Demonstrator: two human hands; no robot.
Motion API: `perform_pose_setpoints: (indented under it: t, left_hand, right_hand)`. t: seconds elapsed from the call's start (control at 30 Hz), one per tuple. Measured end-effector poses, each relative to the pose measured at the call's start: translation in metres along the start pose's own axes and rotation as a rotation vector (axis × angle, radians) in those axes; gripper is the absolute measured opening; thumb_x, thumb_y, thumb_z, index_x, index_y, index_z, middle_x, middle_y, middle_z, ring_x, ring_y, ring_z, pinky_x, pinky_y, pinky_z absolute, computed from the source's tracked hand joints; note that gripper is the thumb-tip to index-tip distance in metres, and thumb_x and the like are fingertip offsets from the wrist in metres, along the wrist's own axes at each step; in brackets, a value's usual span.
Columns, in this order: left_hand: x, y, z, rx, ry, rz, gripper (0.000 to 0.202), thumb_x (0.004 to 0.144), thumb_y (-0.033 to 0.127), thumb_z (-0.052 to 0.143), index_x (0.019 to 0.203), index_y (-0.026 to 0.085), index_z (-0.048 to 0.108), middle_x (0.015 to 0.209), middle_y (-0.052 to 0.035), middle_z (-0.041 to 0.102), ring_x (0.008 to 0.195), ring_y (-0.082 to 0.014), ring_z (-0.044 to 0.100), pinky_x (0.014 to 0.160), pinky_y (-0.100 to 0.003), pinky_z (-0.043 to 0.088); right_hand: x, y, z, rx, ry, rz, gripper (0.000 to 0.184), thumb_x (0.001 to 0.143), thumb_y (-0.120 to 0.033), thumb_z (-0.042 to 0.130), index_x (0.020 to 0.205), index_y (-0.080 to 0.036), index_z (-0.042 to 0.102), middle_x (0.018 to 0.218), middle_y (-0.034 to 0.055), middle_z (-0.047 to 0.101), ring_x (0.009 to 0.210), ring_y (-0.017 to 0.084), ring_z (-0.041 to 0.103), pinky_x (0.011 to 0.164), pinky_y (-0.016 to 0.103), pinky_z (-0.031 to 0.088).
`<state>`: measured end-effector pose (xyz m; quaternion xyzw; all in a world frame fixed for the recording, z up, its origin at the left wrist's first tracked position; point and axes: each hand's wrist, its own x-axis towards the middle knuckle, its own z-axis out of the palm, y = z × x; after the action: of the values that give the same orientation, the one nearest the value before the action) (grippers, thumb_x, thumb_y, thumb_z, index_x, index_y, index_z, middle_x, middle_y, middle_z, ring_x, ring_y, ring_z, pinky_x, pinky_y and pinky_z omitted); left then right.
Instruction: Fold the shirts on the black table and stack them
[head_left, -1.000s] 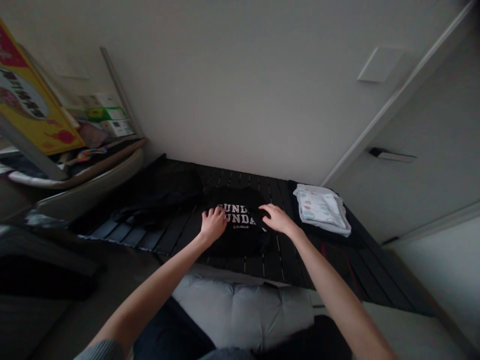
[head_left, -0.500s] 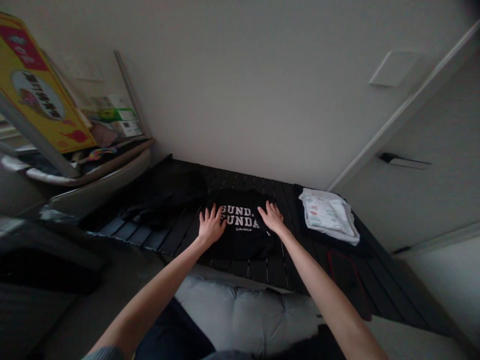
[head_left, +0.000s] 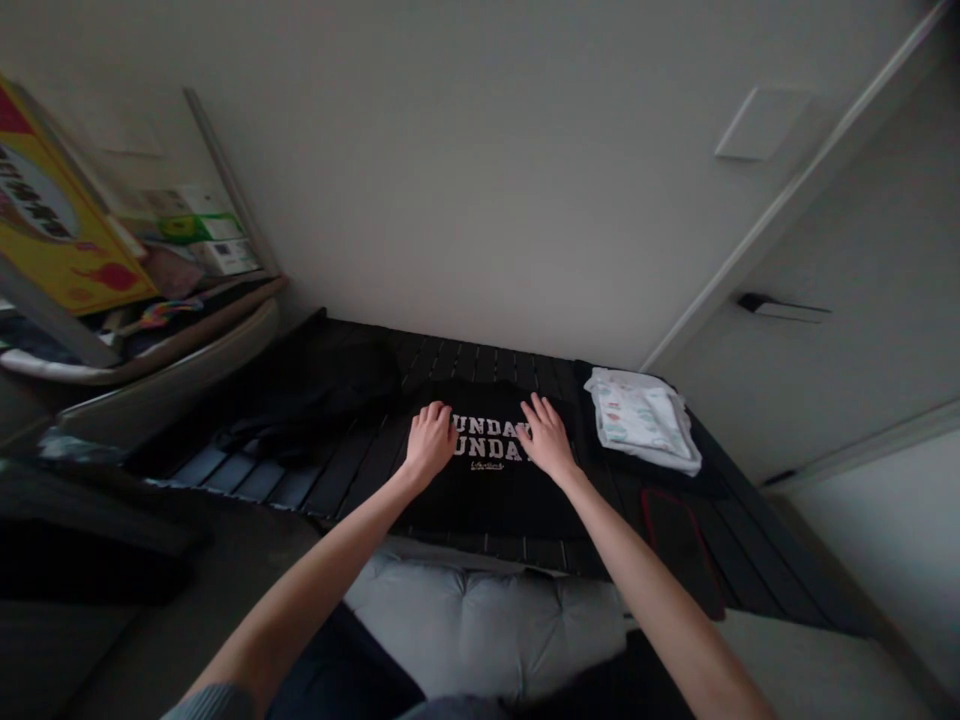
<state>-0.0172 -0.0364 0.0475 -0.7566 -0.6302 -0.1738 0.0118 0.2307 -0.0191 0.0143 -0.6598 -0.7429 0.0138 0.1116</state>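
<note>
A black garment (head_left: 480,500) with white block lettering, partly reading "UNDAY", lies on a black slatted table (head_left: 262,470). My left hand (head_left: 433,440) rests palm down on the left side of the print, its fingers stretched forward and close together. On the right end of the lettering lies my right hand (head_left: 546,435), fingers extended and slightly apart. Both hands touch the cloth without gripping it, and they cover the outer letters. The garment's dark edges are hard to tell from the table.
Right of the garment sits a folded white printed cloth (head_left: 645,420) on dark fabric. A red-edged dark flat object (head_left: 682,550) lies nearer. Dark cloth (head_left: 322,390) is bunched at left. A grey cushion (head_left: 480,610) is in front of me; a wall (head_left: 480,200) stands behind.
The garment looks wider and flatter, with more of the lettering's right end showing. My left hand's fingers have drawn closer together. The camera view has shifted slightly right.
</note>
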Motion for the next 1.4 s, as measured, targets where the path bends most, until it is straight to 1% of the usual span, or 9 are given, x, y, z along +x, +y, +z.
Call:
perform_pose_setpoints:
  t: [0.13, 0.27, 0.43, 0.57, 0.7, 0.93, 1.07, 1.23, 1.4]
  left_hand:
    - [0.020, -0.003, 0.015, 0.028, -0.064, -0.037, 0.044, 0.095, 0.033, 0.034, 0.135, 0.018, 0.045, 0.139, -0.0129, 0.048, 0.123, -0.0274, 0.046, 0.100, -0.041, 0.037]
    - [0.036, -0.017, 0.035, 0.103, -0.116, -0.140, 0.053, 0.096, 0.041, 0.031, 0.140, 0.014, 0.042, 0.145, -0.0171, 0.043, 0.134, -0.0335, 0.036, 0.106, -0.047, 0.030]
    - [0.054, -0.033, 0.046, 0.094, -0.177, -0.129, 0.062, 0.094, 0.051, 0.030, 0.145, 0.018, 0.037, 0.153, -0.0132, 0.032, 0.143, -0.0347, 0.020, 0.114, -0.053, 0.013]
    - [0.042, -0.025, 0.046, 0.085, -0.160, -0.065, 0.066, 0.092, 0.056, 0.032, 0.145, 0.017, 0.038, 0.153, -0.0132, 0.032, 0.145, -0.0367, 0.010, 0.113, -0.061, 0.004]
    - [0.019, -0.013, 0.046, 0.094, -0.110, 0.086, 0.063, 0.092, 0.057, 0.031, 0.142, 0.021, 0.042, 0.151, -0.0097, 0.037, 0.146, -0.0318, 0.007, 0.113, -0.059, -0.004]
    - [0.063, -0.032, 0.027, 0.168, -0.131, -0.160, 0.048, 0.096, 0.041, 0.028, 0.121, 0.017, 0.062, 0.135, -0.0146, 0.055, 0.141, -0.0338, 0.023, 0.111, -0.055, 0.016]
    - [0.083, -0.044, 0.023, 0.172, -0.174, -0.191, 0.045, 0.091, 0.024, 0.037, 0.132, 0.010, 0.051, 0.139, -0.0204, 0.049, 0.136, -0.0318, 0.034, 0.106, -0.046, 0.030]
    - [0.086, -0.042, 0.026, 0.163, -0.189, -0.249, 0.056, 0.089, 0.021, 0.037, 0.141, -0.001, 0.034, 0.134, -0.0292, 0.048, 0.126, -0.0360, 0.044, 0.102, -0.046, 0.033]
    - [0.098, -0.038, 0.019, 0.100, -0.242, -0.266, 0.041, 0.084, 0.017, 0.042, 0.121, 0.008, 0.057, 0.124, -0.0234, 0.058, 0.120, -0.0344, 0.050, 0.095, -0.044, 0.042]
  right_hand:
    - [-0.011, -0.001, 0.021, 0.012, -0.160, 0.041, 0.064, 0.096, -0.057, 0.024, 0.151, -0.024, 0.025, 0.160, 0.0063, 0.013, 0.146, 0.026, 0.008, 0.116, 0.046, 0.011]
    - [-0.021, 0.014, 0.031, -0.038, -0.161, 0.123, 0.068, 0.095, -0.060, 0.022, 0.152, -0.023, 0.019, 0.160, 0.0078, 0.011, 0.146, 0.028, 0.007, 0.116, 0.049, 0.006]
    - [-0.028, 0.026, 0.029, -0.062, -0.142, 0.117, 0.068, 0.095, -0.060, 0.022, 0.152, -0.024, 0.019, 0.160, 0.0075, 0.011, 0.146, 0.027, 0.009, 0.116, 0.049, 0.009]
    - [-0.028, 0.026, 0.030, -0.072, -0.122, 0.121, 0.068, 0.095, -0.060, 0.023, 0.152, -0.024, 0.019, 0.159, 0.0085, 0.013, 0.146, 0.028, 0.010, 0.116, 0.048, 0.009]
    - [-0.028, 0.025, 0.031, -0.071, -0.122, 0.123, 0.068, 0.095, -0.059, 0.024, 0.152, -0.024, 0.020, 0.159, 0.0081, 0.013, 0.146, 0.027, 0.010, 0.116, 0.048, 0.009]
    - [-0.032, 0.025, 0.030, -0.068, -0.106, 0.113, 0.066, 0.096, -0.058, 0.025, 0.152, -0.023, 0.020, 0.159, 0.0076, 0.013, 0.146, 0.026, 0.011, 0.116, 0.048, 0.009]
    - [-0.033, 0.025, 0.029, -0.068, -0.093, 0.109, 0.065, 0.096, -0.057, 0.025, 0.152, -0.024, 0.020, 0.159, 0.0075, 0.014, 0.146, 0.025, 0.011, 0.116, 0.048, 0.007]
    - [-0.033, 0.023, 0.027, -0.062, -0.092, 0.111, 0.066, 0.096, -0.058, 0.024, 0.152, -0.023, 0.021, 0.159, 0.0074, 0.014, 0.146, 0.025, 0.011, 0.116, 0.048, 0.007]
    - [-0.033, 0.022, 0.025, -0.070, -0.093, 0.110, 0.065, 0.096, -0.057, 0.025, 0.152, -0.025, 0.020, 0.159, 0.0066, 0.014, 0.146, 0.026, 0.012, 0.116, 0.048, 0.007]
